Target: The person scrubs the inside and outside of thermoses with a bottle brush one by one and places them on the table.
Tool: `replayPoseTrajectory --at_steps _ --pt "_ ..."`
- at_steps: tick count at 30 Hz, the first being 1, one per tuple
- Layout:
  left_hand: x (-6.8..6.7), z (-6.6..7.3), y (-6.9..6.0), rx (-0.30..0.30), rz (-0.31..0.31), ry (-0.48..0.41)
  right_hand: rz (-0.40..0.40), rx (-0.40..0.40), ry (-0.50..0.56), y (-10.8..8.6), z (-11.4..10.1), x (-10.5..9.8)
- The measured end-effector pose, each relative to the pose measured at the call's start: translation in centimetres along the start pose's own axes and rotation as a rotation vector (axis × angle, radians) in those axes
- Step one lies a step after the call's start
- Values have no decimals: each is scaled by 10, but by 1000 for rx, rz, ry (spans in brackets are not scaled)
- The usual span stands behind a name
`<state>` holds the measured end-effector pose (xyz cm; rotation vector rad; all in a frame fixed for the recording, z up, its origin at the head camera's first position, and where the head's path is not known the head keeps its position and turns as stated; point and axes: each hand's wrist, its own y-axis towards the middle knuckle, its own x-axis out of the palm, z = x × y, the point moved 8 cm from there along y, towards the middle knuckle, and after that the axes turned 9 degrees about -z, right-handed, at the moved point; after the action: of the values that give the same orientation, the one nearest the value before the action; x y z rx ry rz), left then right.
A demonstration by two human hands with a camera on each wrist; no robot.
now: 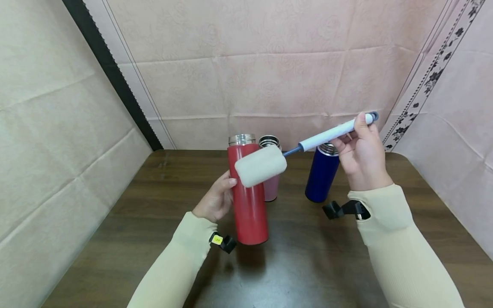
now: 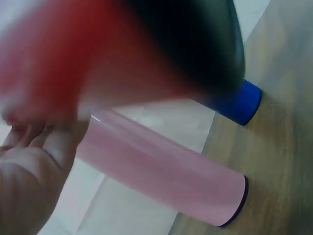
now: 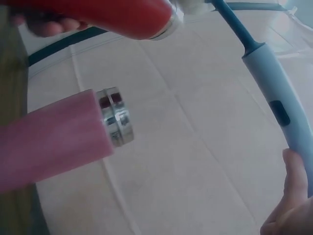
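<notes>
A red bottle (image 1: 252,214) with a bare metal neck is held tilted above the table by my left hand (image 1: 216,200), its fingers round the far side. My right hand (image 1: 363,158) pinches the light blue handle (image 1: 327,136) of a brush near its looped end. The brush's white sponge head (image 1: 261,166) lies across the front of the red bottle's upper part in the head view; whether they touch I cannot tell. In the right wrist view the red bottle (image 3: 132,17) and the handle (image 3: 274,83) show, with part of my right hand (image 3: 291,215).
Behind the red bottle stands a pink bottle (image 1: 271,188) with an open metal neck, partly hidden. A dark blue bottle (image 1: 322,177) stands to its right, near my right wrist. The wooden table (image 1: 154,214) is bordered by cloth walls at the back and sides.
</notes>
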<state>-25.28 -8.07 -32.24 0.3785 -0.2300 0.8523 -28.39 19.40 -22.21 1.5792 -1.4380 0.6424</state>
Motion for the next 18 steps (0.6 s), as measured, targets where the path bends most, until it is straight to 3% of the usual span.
replayPoseTrajectory --at_steps 7,12,18 --pt "12 -5 4 1 -98 -26 35 -46 41 6 -7 7" --pt "15 -11 7 -42 -62 -5 41 -90 37 7 -11 12" --pt "18 -9 12 -11 -36 -22 46 -90 12 6 -10 11"
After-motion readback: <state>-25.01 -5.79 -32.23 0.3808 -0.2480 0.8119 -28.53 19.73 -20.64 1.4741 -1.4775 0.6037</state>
